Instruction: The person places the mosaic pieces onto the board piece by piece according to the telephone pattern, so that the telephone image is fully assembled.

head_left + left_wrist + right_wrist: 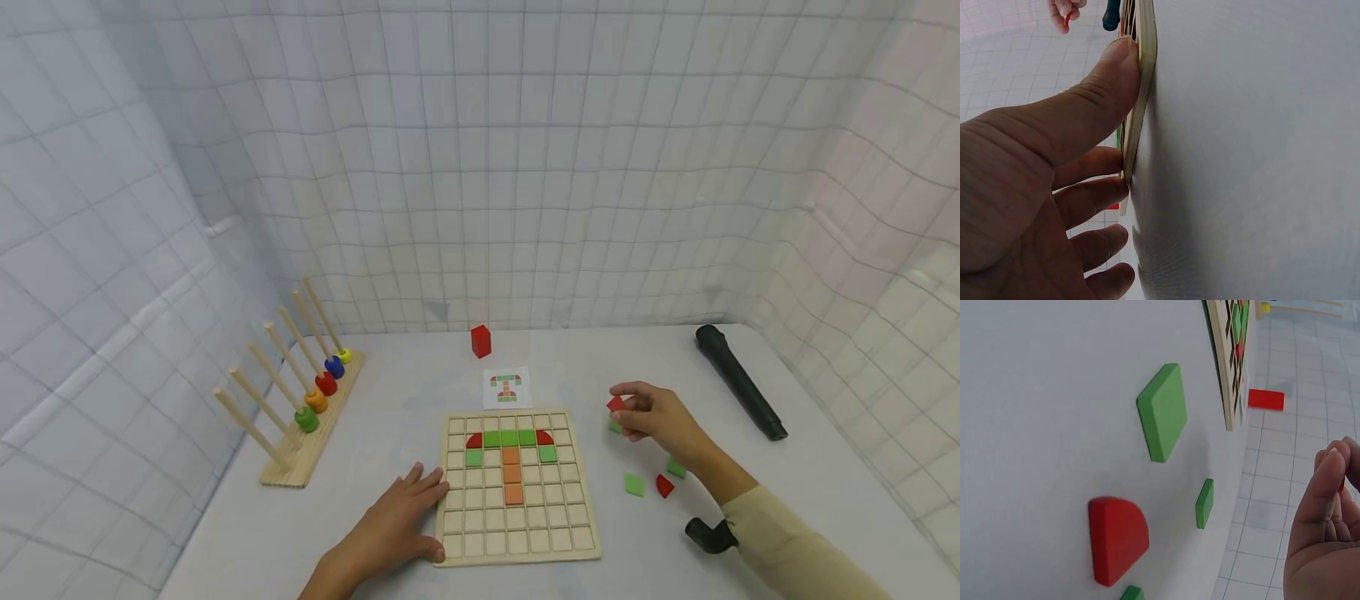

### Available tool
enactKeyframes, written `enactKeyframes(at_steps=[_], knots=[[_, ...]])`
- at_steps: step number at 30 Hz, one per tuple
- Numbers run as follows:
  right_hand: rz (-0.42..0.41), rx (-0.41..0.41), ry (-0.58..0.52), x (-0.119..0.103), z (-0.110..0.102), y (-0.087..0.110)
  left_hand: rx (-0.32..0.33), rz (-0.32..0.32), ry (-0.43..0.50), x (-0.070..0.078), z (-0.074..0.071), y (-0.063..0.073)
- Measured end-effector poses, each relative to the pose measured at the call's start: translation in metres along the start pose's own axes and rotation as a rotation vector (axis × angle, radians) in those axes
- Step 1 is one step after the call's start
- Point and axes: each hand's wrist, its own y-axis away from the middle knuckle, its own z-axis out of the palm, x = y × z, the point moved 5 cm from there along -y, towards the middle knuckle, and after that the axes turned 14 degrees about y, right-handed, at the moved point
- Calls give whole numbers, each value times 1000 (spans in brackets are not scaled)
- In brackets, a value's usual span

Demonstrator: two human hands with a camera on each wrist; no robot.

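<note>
My left hand (pixel 401 523) rests against the left edge of a wooden grid board (pixel 517 542), fingers spread, thumb at its near corner. In the left wrist view, the thumb (pixel 1100 87) lies along the board's side. On the board, green squares (pixel 509 438), orange squares (pixel 512 473) and two red quarter-round tiles (pixel 544 437) form a T-like pattern. My right hand (pixel 660 417), raised right of the board, pinches a small red tile (pixel 616 404) between thumb and fingertips. Below it lie loose green tiles (pixel 1166 412) and a red quarter-round tile (pixel 1116 537).
A pattern card (pixel 507 388) lies behind the board, with a red block (pixel 481 342) farther back. To the left stands a wooden peg rack (pixel 300 467) with coloured rings. A black tube (pixel 738 379) lies at the right; a black curved object (pixel 708 536) sits by the right sleeve.
</note>
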Motion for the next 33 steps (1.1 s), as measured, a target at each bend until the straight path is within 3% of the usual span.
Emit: enactKeyframes(at_steps=[13, 23, 33], knots=[[-65, -162, -6, -19, 30, 5, -1, -2, 0, -1, 1, -1], [-131, -289, 41, -35, 67, 6, 2, 8, 0, 0, 0, 0], [-221, -320, 277, -49, 109, 5, 0, 38, 20, 1, -1, 1]])
